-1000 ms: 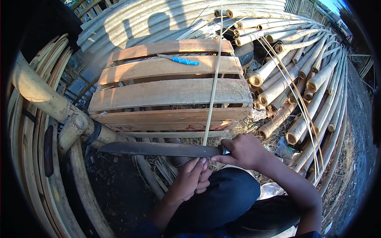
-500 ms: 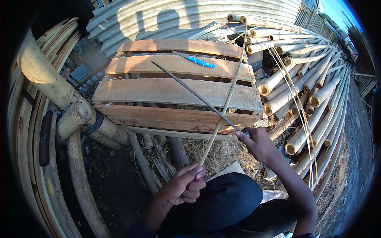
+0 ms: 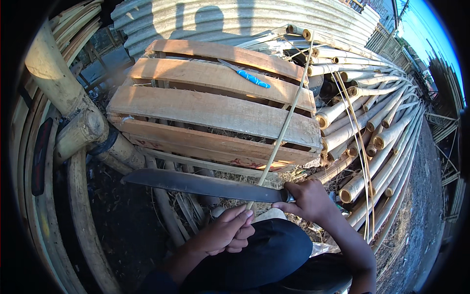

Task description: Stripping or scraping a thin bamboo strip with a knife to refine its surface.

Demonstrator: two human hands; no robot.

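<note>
My left hand (image 3: 229, 231) is closed round the lower end of a long, thin bamboo strip (image 3: 287, 125). The strip slants up and away to the right, past the right part of a slatted wooden crate (image 3: 205, 106). In my right hand (image 3: 311, 202) is the handle of a machete (image 3: 200, 184), mostly hidden by my fingers. Its wide dark blade points left, with its broad face showing, and crosses the strip just above my left hand. On the crate's top slats rests a small knife (image 3: 253, 78) with a blue patterned handle.
Many bamboo poles (image 3: 364, 139) are stacked on the right, with a few loose thin strips (image 3: 357, 127) over them. A thick bamboo post frame (image 3: 81, 130) and split slats (image 3: 54, 215) stand left. Behind the crate is a corrugated sheet (image 3: 274, 17).
The machete has come down and nearer along the strip towards my left hand, and its blade has turned from edge-on to broadside. My left hand keeps its hold on the strip.
</note>
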